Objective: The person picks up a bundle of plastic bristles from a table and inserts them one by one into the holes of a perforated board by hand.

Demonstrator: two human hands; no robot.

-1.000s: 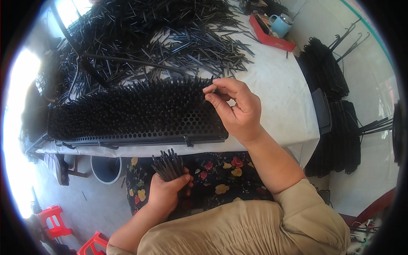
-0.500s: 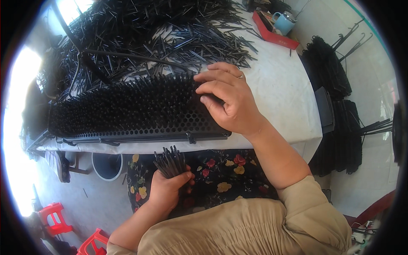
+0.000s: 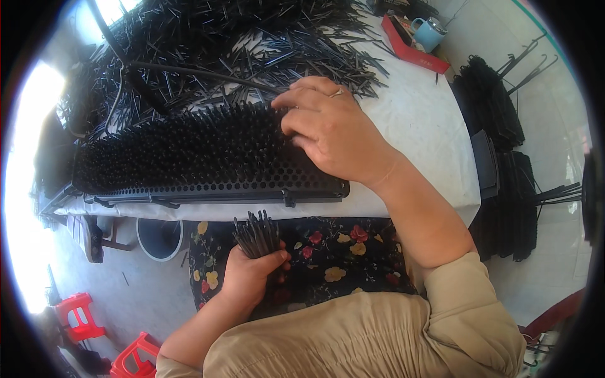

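Observation:
My left hand (image 3: 249, 274) is closed round a bundle of thin black sticks (image 3: 257, 236), held upright in front of the table edge. My right hand (image 3: 331, 129) is bent over the right end of a long black rack (image 3: 315, 183) with a honeycomb of holes. Its fingers curl down among the black sticks (image 3: 189, 148) that stand densely in the rack. Whatever lies between those fingertips is hidden against the dark sticks. Bare holes show along the rack's near edge and right end.
A large heap of loose black sticks (image 3: 277, 53) covers the far part of the white-covered table (image 3: 422, 132). A dark metal bar (image 3: 201, 72) crosses behind the rack. At the far right are a red box (image 3: 409, 50) and a blue mug (image 3: 430, 34). Below stand a bucket (image 3: 140, 236) and red stools (image 3: 80, 318).
My right hand has moved a little left and away from me over the rack, its fingers drawing closer together. My left hand still holds the bundle. The view has shifted slightly.

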